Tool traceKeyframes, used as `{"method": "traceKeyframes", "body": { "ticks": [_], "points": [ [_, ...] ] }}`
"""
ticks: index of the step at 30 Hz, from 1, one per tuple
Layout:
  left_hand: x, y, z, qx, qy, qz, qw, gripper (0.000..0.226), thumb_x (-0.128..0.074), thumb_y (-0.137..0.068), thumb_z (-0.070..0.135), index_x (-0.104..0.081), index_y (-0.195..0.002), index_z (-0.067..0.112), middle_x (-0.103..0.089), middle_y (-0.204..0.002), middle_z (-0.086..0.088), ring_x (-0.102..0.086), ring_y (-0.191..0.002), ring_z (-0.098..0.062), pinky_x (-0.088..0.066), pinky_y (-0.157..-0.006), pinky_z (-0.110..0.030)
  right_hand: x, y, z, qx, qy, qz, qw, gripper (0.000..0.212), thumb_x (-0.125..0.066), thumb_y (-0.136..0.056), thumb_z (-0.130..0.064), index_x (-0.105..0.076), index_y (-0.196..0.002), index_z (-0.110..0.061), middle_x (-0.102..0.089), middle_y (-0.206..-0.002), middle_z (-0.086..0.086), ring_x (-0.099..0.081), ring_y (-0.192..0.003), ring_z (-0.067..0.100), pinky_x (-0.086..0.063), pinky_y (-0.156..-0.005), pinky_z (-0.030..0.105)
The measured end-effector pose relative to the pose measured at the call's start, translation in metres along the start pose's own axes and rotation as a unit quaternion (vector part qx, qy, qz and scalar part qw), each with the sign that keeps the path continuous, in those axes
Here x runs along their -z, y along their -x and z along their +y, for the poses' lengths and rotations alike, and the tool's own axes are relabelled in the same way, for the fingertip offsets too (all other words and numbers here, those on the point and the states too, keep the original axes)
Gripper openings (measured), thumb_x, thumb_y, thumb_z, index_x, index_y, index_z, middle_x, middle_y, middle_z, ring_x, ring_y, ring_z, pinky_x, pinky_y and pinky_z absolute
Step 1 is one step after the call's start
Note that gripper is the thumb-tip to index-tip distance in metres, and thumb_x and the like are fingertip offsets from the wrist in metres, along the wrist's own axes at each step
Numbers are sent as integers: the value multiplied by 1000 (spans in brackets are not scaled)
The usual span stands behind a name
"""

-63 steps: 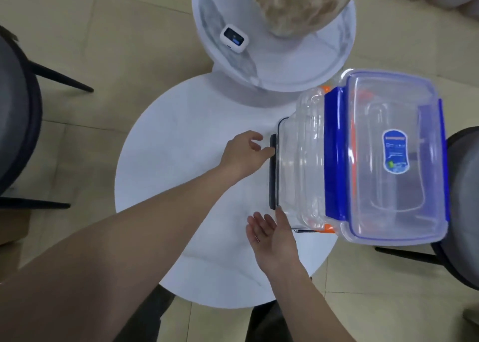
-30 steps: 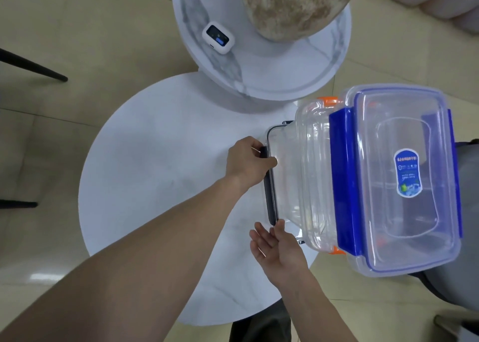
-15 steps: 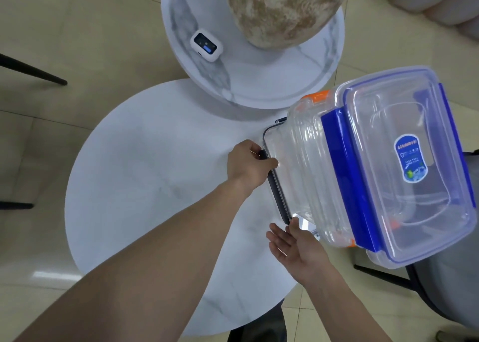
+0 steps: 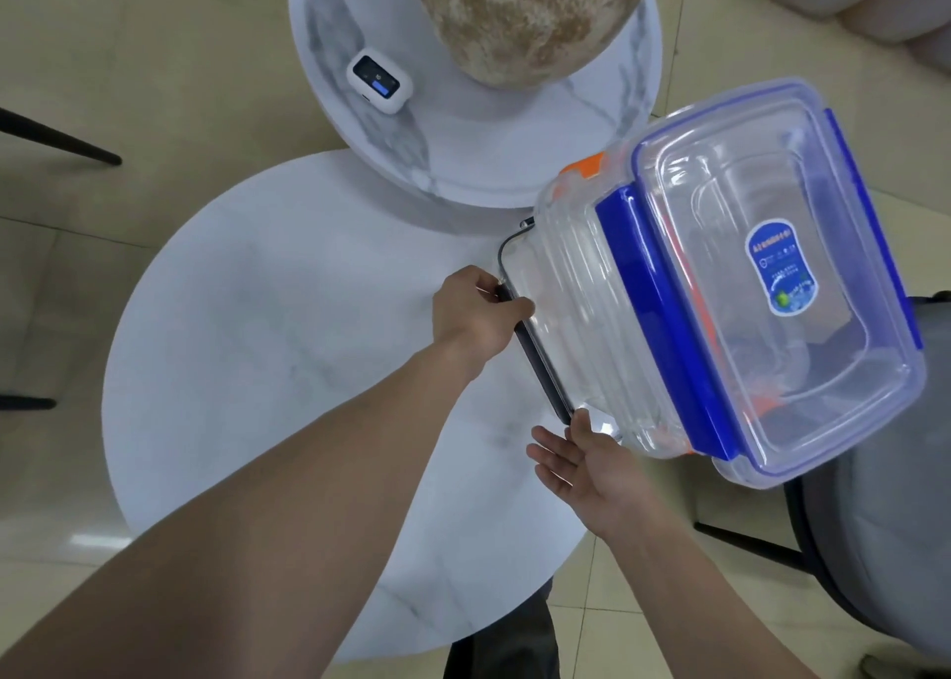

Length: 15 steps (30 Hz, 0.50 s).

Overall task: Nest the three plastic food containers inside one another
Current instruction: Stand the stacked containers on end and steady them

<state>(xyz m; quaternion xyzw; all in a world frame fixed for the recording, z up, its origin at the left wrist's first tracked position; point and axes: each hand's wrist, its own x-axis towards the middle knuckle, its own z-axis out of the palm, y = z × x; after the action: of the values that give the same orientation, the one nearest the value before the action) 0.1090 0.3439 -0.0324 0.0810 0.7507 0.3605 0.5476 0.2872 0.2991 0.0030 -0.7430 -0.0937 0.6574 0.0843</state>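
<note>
- The table (image 4: 288, 349) fills the middle of the view, and the stack of containers stands at its right edge, just below the upper table (image 4: 463, 164); against a second ago the stack looks swung clockwise, its near end now hanging out past the table rim.
- The blue-clipped box (image 4: 772, 277) tops the stack, lid on, with the orange-clipped box (image 4: 581, 169) under it and a dark-rimmed box (image 4: 540, 369) at the bottom; they sit stacked, lidded, not nested.
- The left hand (image 4: 476, 318) has gone from loose fingers at the dark rim to a closed pinch on that rim's clip, which suggests it is unlatching the bottom box or steadying it.
- The right hand (image 4: 592, 465) stays flat and spread, palm up, thumb touching the stack's near corner; it grips nothing.
- Judged so, nesting has hardly begun: lids must come off first.
</note>
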Motion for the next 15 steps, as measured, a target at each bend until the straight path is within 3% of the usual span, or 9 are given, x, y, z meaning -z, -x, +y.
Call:
{"method": "traceKeyframes", "body": {
  "ticks": [8, 15],
  "points": [
    [-2, 0, 0, -2, -5, 3, 1000, 30, -88, -75, 15, -60, -82, 20, -76, -94, -13, -79, -92, -35, -66, -86, -50, 3, -5, 3, 27, 23, 7, 999, 43, -53, -102, -33, -50, -136, -7, -79, -96, 10, -75, -84, 24, -56, -68, 35],
    [-4, -1, -6, -22, -22, 14, 999, 30, -87, -77, 19, -58, -83, 23, -74, -92, -8, -77, -93, -34, -65, -88, -49, 2, -8, 8, 56, 43, 41, 997, 38, -56, -100, -36, -56, -127, -9, -79, -93, 12, -76, -79, 25, -57, -63, 32]
  ]
}}
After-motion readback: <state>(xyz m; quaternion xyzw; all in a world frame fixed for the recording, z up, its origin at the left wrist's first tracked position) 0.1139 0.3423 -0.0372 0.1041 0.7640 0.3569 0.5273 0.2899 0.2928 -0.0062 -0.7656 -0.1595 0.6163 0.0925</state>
